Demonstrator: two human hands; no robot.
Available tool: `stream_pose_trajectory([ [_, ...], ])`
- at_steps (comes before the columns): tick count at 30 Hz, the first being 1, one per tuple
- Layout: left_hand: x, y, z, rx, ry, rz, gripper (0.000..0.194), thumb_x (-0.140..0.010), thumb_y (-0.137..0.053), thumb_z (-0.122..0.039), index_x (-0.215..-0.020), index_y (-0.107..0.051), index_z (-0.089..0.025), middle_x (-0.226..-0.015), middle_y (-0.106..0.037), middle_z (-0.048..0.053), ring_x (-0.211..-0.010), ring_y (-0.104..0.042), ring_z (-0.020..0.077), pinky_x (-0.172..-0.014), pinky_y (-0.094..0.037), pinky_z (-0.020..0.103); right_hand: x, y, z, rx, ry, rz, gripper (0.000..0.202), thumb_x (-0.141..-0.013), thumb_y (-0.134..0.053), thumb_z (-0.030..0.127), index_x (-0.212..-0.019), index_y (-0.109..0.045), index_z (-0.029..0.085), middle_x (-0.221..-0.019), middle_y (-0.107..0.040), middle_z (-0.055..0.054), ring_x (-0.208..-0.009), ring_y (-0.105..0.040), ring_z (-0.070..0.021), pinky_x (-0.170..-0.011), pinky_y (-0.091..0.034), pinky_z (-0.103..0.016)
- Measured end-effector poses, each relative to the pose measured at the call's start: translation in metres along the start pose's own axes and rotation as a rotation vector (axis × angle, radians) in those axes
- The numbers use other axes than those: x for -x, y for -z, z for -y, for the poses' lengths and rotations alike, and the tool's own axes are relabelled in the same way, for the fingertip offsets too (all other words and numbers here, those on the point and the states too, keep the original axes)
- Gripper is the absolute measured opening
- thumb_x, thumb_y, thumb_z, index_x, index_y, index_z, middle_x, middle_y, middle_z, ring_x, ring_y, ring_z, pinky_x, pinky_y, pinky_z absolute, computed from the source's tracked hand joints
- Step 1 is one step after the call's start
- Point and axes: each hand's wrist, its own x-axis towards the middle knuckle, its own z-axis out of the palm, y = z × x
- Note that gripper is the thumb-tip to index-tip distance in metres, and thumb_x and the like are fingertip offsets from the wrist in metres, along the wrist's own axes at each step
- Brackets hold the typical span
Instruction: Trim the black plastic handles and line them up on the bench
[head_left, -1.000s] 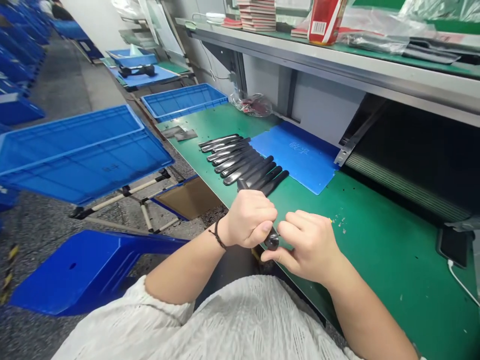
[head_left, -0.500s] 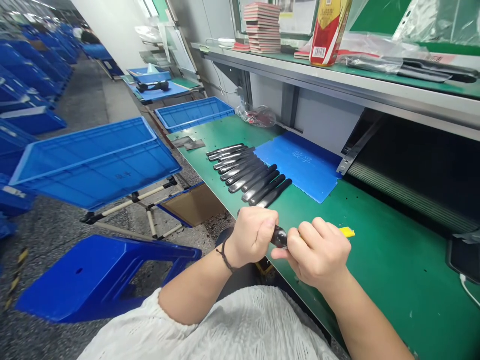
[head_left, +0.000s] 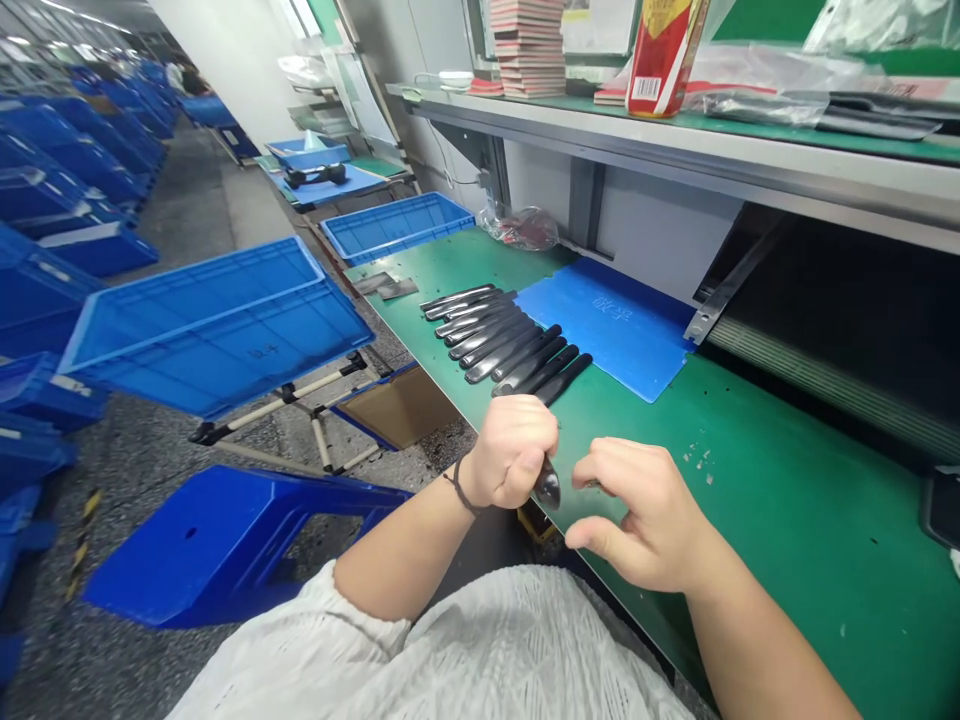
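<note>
My left hand [head_left: 516,450] is closed around a glossy black handle-like piece [head_left: 549,487], whose rounded end sticks out below the fist at the table's front edge. Just right of it, apart from the piece, is my right hand [head_left: 645,510], its fingers curled and its thumb spread away. A small dark tip shows at those fingers; the yellow strip-shaped tool seen there before is now hidden, apparently inside the curl. Beyond my left hand, several similar long black pieces [head_left: 517,345] lie side by side in a slanted row on the green tabletop [head_left: 780,520].
Behind the row lies a blue sheet [head_left: 607,325]. Pale scraps [head_left: 701,460] dot the tabletop. A shelf [head_left: 600,135] with a red-yellow can [head_left: 664,60] overhangs the back. On the left stand a blue crate [head_left: 217,330] on a tube frame and a blue stool [head_left: 187,545].
My right hand has drawn off the black piece and its thumb has opened out. The yellow tool end has gone out of sight. My left hand has tilted the piece's end downward.
</note>
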Motion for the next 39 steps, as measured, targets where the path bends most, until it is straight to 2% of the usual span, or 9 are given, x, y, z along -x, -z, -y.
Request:
stream_pose_trajectory([
  [5, -0.008, 0.001, -0.003, -0.044, -0.153, 0.046, 0.051, -0.106, -0.022, -0.048, -0.063, -0.037, -0.025, -0.051, -0.039, 0.001, -0.047, -0.031, 0.0187, -0.057, -0.03, 0.037, -0.002, -0.009, 0.002, -0.059, -0.064, 0.063, 0.066, -0.1, -0.037, 0.08, -0.083, -0.058, 0.02, -0.071, -0.053, 0.002, -0.064, -0.042, -0.0115, -0.063, -0.03, -0.028],
  [12, -0.012, -0.002, -0.001, -0.008, -0.253, 0.003, 0.042, -0.104, -0.028, -0.041, -0.068, -0.039, -0.024, -0.054, -0.039, 0.0, -0.048, -0.03, 0.018, -0.056, -0.029, 0.037, -0.001, -0.012, 0.003, 0.15, 0.008, 0.012, 0.066, -0.105, -0.037, 0.072, -0.067, -0.044, 0.019, -0.064, -0.037, 0.004, -0.059, -0.026, -0.0113, -0.059, -0.018, -0.029],
  [18, -0.006, -0.007, 0.002, 0.031, -0.126, -0.033, 0.041, -0.106, -0.028, -0.04, -0.071, -0.04, -0.023, -0.057, -0.039, 0.0, -0.051, -0.031, 0.0177, -0.059, -0.026, 0.036, 0.001, -0.015, 0.001, 0.312, 0.157, -0.17, 0.055, -0.108, -0.05, 0.051, -0.064, -0.047, 0.018, -0.063, -0.036, 0.003, -0.063, -0.021, -0.0135, -0.06, -0.016, -0.032],
  [20, -0.004, -0.008, -0.001, 0.056, -0.047, -0.019, 0.044, -0.108, -0.026, -0.044, -0.071, -0.04, -0.023, -0.058, -0.038, 0.0, -0.053, -0.033, 0.0179, -0.06, -0.027, 0.035, 0.001, -0.016, 0.0, 0.255, 0.156, -0.178, 0.049, -0.109, -0.05, 0.044, -0.067, -0.05, 0.018, -0.064, -0.037, 0.003, -0.062, -0.022, -0.0131, -0.06, -0.017, -0.031],
  [24, -0.003, -0.009, -0.012, 0.188, 0.167, 0.128, 0.059, -0.104, -0.022, -0.07, -0.077, -0.042, -0.022, -0.069, -0.045, 0.002, -0.063, -0.041, 0.0191, -0.062, -0.032, 0.034, 0.0, -0.013, -0.002, 0.048, 0.073, -0.244, 0.042, -0.11, -0.049, 0.037, -0.073, -0.05, 0.019, -0.063, -0.038, 0.004, -0.06, -0.028, -0.0111, -0.06, -0.024, -0.028],
  [27, 0.001, -0.01, -0.019, 0.238, 0.246, 0.195, 0.059, -0.104, -0.026, -0.072, -0.079, -0.043, -0.021, -0.073, -0.044, 0.001, -0.064, -0.04, 0.0168, -0.062, -0.032, 0.032, 0.0, -0.004, -0.004, -0.062, 0.02, -0.288, 0.038, -0.11, -0.051, 0.036, -0.076, -0.051, 0.02, -0.064, -0.041, 0.005, -0.059, -0.034, -0.0104, -0.06, -0.028, -0.026],
  [32, 0.007, -0.012, -0.022, 0.304, 0.324, 0.123, 0.058, -0.107, -0.024, -0.068, -0.077, -0.04, -0.021, -0.064, -0.035, -0.004, -0.056, -0.033, 0.0131, -0.057, -0.027, 0.031, 0.002, 0.012, -0.009, 0.156, 0.02, -0.229, 0.042, -0.104, -0.058, 0.056, -0.086, -0.06, 0.018, -0.069, -0.051, 0.002, -0.063, -0.04, -0.0119, -0.062, -0.03, -0.028],
  [35, 0.009, -0.012, -0.021, 0.378, 0.316, 0.183, 0.057, -0.109, -0.026, -0.063, -0.074, -0.039, -0.02, -0.065, -0.034, -0.004, -0.056, -0.031, 0.012, -0.056, -0.026, 0.03, 0.003, 0.01, -0.011, 0.302, 0.006, -0.192, 0.06, -0.101, -0.048, 0.072, -0.08, -0.06, 0.017, -0.067, -0.049, 0.001, -0.061, -0.036, -0.0123, -0.061, -0.025, -0.029],
  [39, 0.011, -0.012, -0.02, 0.421, 0.325, 0.247, 0.057, -0.109, -0.029, -0.061, -0.072, -0.041, -0.02, -0.065, -0.037, -0.003, -0.057, -0.033, 0.0123, -0.057, -0.026, 0.031, 0.002, 0.004, -0.01, 0.353, -0.004, -0.155, 0.069, -0.102, -0.037, 0.078, -0.072, -0.056, 0.018, -0.065, -0.044, 0.002, -0.061, -0.031, -0.0123, -0.06, -0.022, -0.029],
])
